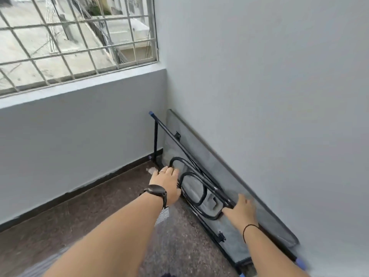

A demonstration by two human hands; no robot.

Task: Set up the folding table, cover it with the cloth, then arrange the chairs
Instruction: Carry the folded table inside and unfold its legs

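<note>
The folding table (199, 148) stands on its long edge, folded flat and leaning on the right wall, with its grey underside facing me. Its black tubular leg frames (169, 134) lie folded against it, with blue caps on the tube ends. My left hand (166, 182), which wears a black watch, curls its fingers over the curved loop of the far leg frame. My right hand (242, 211) lies flat with spread fingers on the grey panel, and its thumb touches the nearer loop.
The table stands in a room corner between the grey right wall (279, 96) and a wall with a barred window (75, 37). Dark speckled floor (99, 212) spreads to the left below my arms. A small scrap (150, 170) lies by the skirting.
</note>
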